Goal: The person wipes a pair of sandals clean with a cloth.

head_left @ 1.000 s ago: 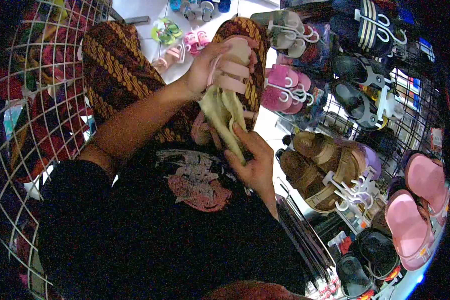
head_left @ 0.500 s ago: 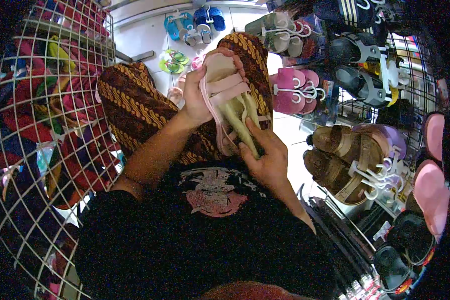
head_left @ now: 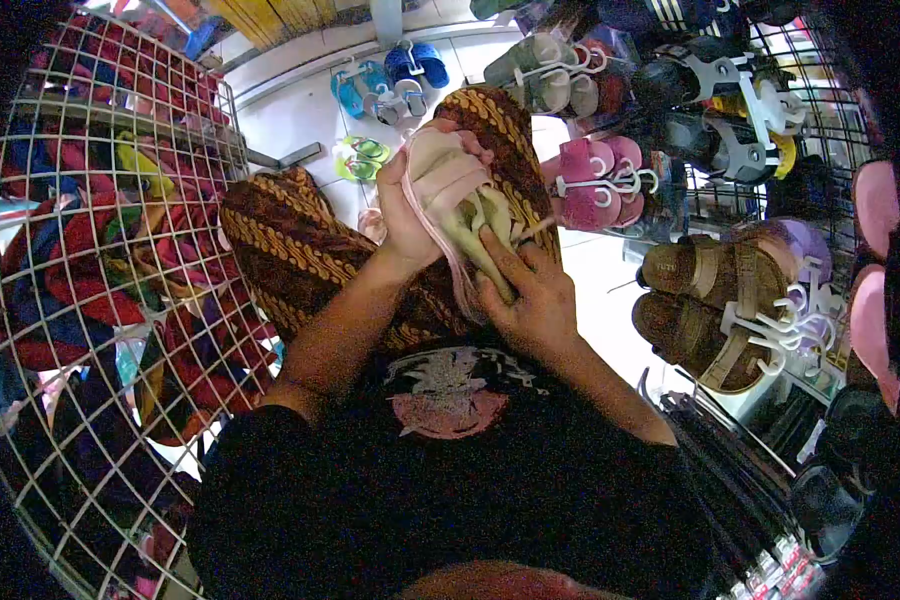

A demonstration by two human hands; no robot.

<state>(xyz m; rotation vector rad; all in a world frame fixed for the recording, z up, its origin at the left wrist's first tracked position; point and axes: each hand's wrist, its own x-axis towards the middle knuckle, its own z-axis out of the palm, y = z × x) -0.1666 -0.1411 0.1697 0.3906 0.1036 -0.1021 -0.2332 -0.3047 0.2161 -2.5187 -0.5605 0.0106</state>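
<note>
The left hand [head_left: 407,222] curls its fingers around a pink sandal [head_left: 452,182]; the right hand [head_left: 540,300] pinches a crumpled yellowish wad [head_left: 466,236] between thumb and fingers.

left: wire grid [head_left: 115,250], coloured cloth [head_left: 175,235] behind | floor: green flip-flops [head_left: 360,158] | right: brown sandals [head_left: 695,325]

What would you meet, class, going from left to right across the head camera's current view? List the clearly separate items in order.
Wire mesh → green flip-flops → held pale pink sandal → bright pink slippers → brown sandals → pink footwear at the far right edge.
</note>
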